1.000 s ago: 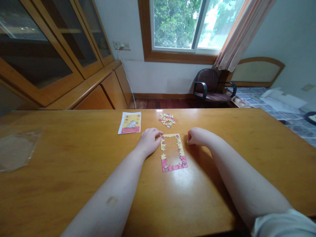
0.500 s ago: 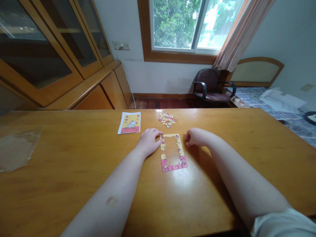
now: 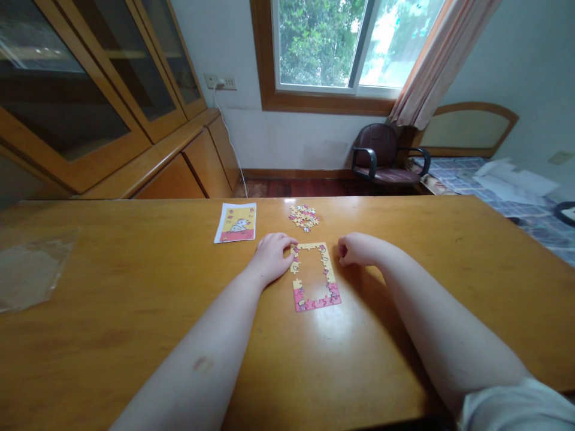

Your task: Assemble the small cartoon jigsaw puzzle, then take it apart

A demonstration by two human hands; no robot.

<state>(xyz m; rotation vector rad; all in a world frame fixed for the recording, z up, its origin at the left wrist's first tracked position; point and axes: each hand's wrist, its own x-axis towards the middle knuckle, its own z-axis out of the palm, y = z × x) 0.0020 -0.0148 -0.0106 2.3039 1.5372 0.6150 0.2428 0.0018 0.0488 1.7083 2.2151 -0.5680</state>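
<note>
A jigsaw border [image 3: 332,291], yellow at the far end and pink at the near end, lies on the wooden table around a bare middle. There is a gap in its left side. My left hand [image 3: 272,258] rests palm down at the upper left of the border, fingers stretched out and touching its edge pieces. Just right of the border, my right hand [image 3: 354,249] is closed in a pinch. A small pale bit, apparently a puzzle piece, shows at its fingertips, mostly hidden. Loose puzzle pieces [image 3: 304,217] sit in a pile beyond the border.
A reference picture [image 3: 236,223] of a white animal on yellow and pink lies left of the pile. A clear plastic bag [image 3: 33,269] is at the table's far left. Behind the table [image 3: 157,287] stands an office chair [image 3: 381,155], with glass-door cabinets [image 3: 99,78] on the left.
The upper-left edge pieces under my left fingers have shifted very slightly left. Both hands keep almost the same place and shape.
</note>
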